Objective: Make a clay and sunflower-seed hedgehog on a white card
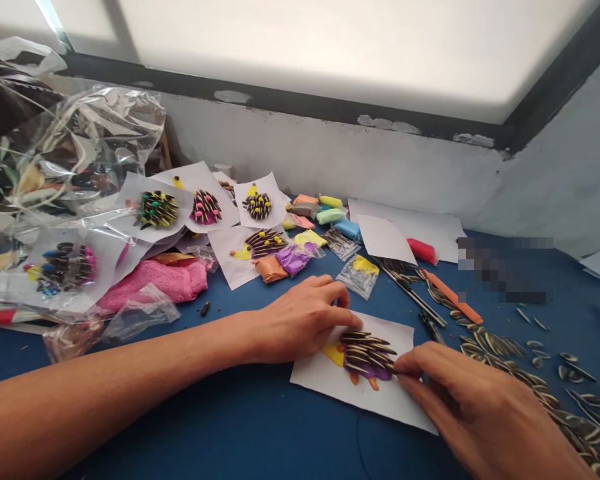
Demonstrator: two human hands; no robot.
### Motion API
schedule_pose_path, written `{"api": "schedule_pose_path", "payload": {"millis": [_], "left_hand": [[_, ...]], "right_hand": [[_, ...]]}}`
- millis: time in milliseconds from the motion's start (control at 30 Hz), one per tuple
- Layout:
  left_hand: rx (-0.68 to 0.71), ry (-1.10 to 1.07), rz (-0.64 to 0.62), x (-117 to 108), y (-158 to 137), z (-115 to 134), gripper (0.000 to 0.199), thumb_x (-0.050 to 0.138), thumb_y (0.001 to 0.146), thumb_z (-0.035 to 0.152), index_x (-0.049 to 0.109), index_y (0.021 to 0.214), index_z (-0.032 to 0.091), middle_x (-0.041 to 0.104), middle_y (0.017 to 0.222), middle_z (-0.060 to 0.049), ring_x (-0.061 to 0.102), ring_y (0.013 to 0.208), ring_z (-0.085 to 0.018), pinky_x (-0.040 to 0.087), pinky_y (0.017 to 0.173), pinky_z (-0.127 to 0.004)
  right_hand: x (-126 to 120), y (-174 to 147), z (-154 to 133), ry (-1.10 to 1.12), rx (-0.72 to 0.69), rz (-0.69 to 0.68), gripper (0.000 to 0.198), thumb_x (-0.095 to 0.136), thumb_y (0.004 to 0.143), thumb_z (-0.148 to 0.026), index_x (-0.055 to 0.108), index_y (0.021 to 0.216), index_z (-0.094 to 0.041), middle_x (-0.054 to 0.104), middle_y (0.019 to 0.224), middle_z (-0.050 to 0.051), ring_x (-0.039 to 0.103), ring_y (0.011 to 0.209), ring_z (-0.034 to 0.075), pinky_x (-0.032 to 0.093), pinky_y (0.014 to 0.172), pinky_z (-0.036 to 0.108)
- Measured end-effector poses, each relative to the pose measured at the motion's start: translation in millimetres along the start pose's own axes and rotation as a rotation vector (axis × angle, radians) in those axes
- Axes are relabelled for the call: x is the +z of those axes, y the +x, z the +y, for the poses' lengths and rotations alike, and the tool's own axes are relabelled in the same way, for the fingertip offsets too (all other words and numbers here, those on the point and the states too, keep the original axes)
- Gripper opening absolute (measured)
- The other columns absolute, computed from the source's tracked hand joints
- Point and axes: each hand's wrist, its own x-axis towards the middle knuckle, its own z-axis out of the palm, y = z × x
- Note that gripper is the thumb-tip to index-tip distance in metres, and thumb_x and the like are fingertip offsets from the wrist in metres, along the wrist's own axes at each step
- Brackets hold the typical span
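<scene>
A white sheet of paper (pixel 395 407) lies in front of me with a clay hedgehog on it. The hedgehog has a yellow clay head (pixel 334 355), a purple clay body (pixel 381 374) and small orange feet. Rows of striped sunflower seeds (pixel 367 347) stick out of the body like spines. My left hand (pixel 313 313) steadies the paper at its upper left, index fingertip pressing beside the top seeds, holding nothing. At the hedgehog's right end, my right hand (pixel 460 393) pinches a sunflower seed (pixel 395 369) between thumb and index finger, its tip at the purple clay.
Loose sunflower seeds (pixel 530 380) spread across the blue table at right, near an orange craft knife (pixel 453 297) and tweezers (pixel 415 290). Behind are coloured clay packets (pixel 347 229), finished hedgehog cards (pixel 264 225), a pink towel (pixel 155 280) and plastic bags (pixel 105 133).
</scene>
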Motion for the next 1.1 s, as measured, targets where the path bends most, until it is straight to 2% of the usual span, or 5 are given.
{"api": "schedule_pose_path", "payload": {"millis": [200, 400, 600, 833, 1100], "left_hand": [[-0.008, -0.003, -0.012, -0.5, -0.5, 0.3, 0.034, 0.050, 0.091, 0.007, 0.070, 0.113, 0.023, 0.061, 0.101, -0.008, 0.048, 0.088, -0.019, 0.043, 0.080, -0.032], [-0.001, 0.009, -0.009, -0.6, 0.2, 0.4, 0.034, 0.049, 0.091, 0.006, 0.069, 0.113, 0.023, 0.060, 0.102, -0.008, 0.049, 0.088, -0.019, 0.044, 0.079, -0.032], [0.002, 0.019, -0.007, 0.2, -0.8, -0.9, 0.035, 0.049, 0.091, 0.006, 0.070, 0.113, 0.024, 0.060, 0.102, -0.008, 0.049, 0.088, -0.018, 0.044, 0.079, -0.032], [0.001, 0.014, -0.007, -0.3, -0.2, -0.4, 0.035, 0.051, 0.090, 0.006, 0.070, 0.113, 0.024, 0.060, 0.102, -0.008, 0.049, 0.088, -0.018, 0.044, 0.079, -0.032], [0.009, 0.016, 0.000, 0.8, -0.3, -0.6, 0.035, 0.052, 0.089, 0.007, 0.070, 0.113, 0.024, 0.060, 0.102, -0.008, 0.049, 0.088, -0.019, 0.044, 0.079, -0.032]], "right_hand": [[1.8, 3.0, -3.5, -0.015, 0.007, 0.040, 0.016, 0.051, 0.095, -0.026, 0.062, 0.084, -0.027, 0.067, 0.073, -0.003, 0.065, 0.056, 0.012, 0.047, 0.049, 0.022], [2.9, 3.0, -2.9, -0.001, 0.023, -0.006, 0.019, 0.047, 0.097, -0.027, 0.062, 0.084, -0.027, 0.065, 0.074, -0.002, 0.064, 0.058, 0.012, 0.047, 0.051, 0.022], [3.7, 2.5, -6.2, -0.044, 0.005, 0.025, 0.025, 0.043, 0.098, -0.026, 0.058, 0.078, -0.025, 0.060, 0.068, -0.003, 0.059, 0.051, 0.011, 0.043, 0.046, 0.021], [6.3, 2.5, -5.2, -0.074, 0.002, -0.027, 0.024, 0.042, 0.099, -0.028, 0.057, 0.081, -0.026, 0.061, 0.073, -0.001, 0.061, 0.055, 0.011, 0.046, 0.051, 0.021], [4.8, 5.2, -4.8, -0.045, 0.006, 0.022, 0.024, 0.044, 0.098, -0.029, 0.060, 0.079, -0.026, 0.063, 0.071, -0.002, 0.063, 0.054, 0.012, 0.046, 0.048, 0.021]]}}
